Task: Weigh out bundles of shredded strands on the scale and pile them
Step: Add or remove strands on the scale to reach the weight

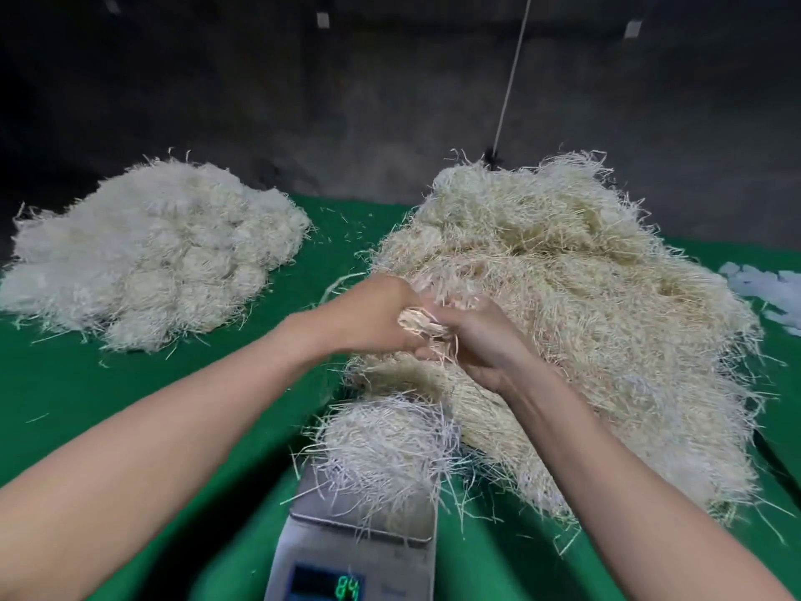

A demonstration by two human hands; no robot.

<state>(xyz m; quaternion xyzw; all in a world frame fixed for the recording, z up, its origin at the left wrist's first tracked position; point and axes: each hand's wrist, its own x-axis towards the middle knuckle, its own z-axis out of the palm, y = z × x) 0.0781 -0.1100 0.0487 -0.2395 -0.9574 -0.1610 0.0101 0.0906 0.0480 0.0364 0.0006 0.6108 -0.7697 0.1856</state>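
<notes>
Already a pile (147, 253) stands done, a bundle (385, 444) loads the scale (329, 553), and left hand (372, 316) and right hand (479, 342) pinch a tuft (419, 324) from the large unweighed heap (585, 297).

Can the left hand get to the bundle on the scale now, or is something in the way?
Probably yes: the bundle lies uncovered on the scale, close before the left hand, with nothing between. But that hand now grips a tuft together with the right hand.

You face a dark, dim grey wall (281, 101), a pale cord (513, 71) hanging down it, small white tags (323, 19) high on it, and a green table (108, 392) at its foot.
</notes>
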